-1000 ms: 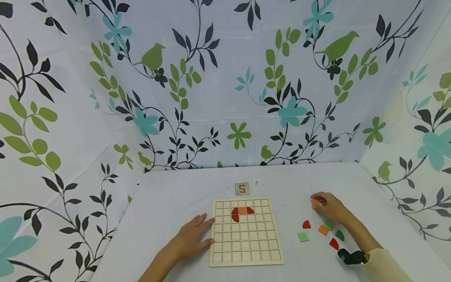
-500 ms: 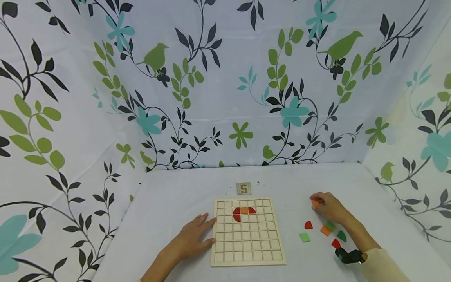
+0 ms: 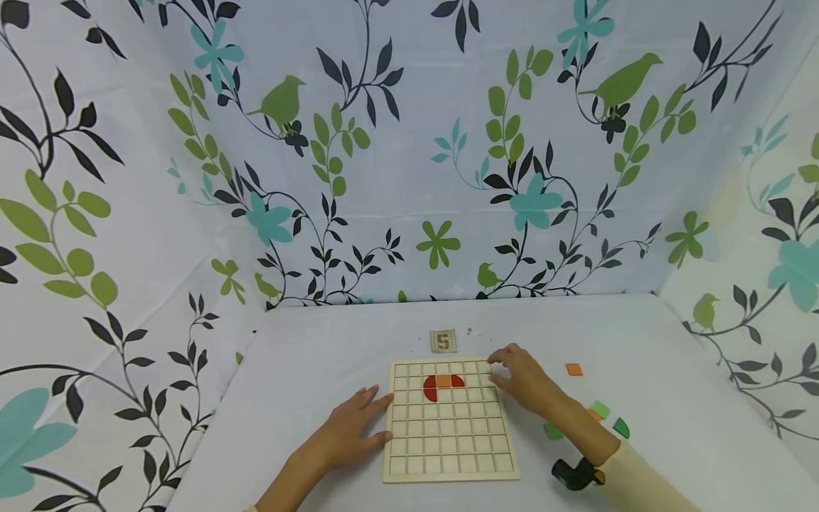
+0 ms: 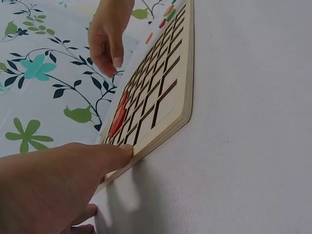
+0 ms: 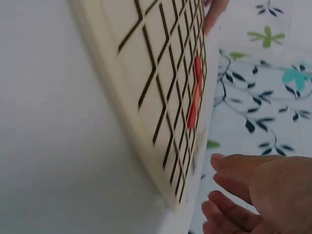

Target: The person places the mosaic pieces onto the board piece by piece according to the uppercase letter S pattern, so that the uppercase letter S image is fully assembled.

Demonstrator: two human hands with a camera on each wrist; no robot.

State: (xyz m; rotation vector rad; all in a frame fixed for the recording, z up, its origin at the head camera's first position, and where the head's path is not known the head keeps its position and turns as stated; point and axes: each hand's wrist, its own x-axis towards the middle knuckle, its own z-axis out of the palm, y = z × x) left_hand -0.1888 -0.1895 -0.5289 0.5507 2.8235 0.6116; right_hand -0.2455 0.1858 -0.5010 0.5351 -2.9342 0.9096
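A wooden grid board (image 3: 451,449) lies flat on the white table. Near its top sit red rounded pieces (image 3: 430,389) on either side of an orange square (image 3: 443,381). My left hand (image 3: 350,432) rests spread at the board's left edge; the left wrist view shows its thumb (image 4: 117,155) on the rim. Over the upper right corner hovers my right hand (image 3: 526,380), fingers loosely bent and thumb apart. Nothing shows between the right thumb and fingers (image 5: 229,207) in the right wrist view.
Loose pieces lie to the right: an orange square (image 3: 574,369), a light green square (image 3: 600,409), a dark green quarter-round (image 3: 621,427). My right forearm partly covers another green square (image 3: 553,431). A small card with an S-like figure (image 3: 443,341) lies beyond the board. Patterned cloth (image 3: 409,178) hangs behind.
My right hand has let go of the orange square, which stays on the table, and moved left to the board's upper right corner. My left hand has stayed put.
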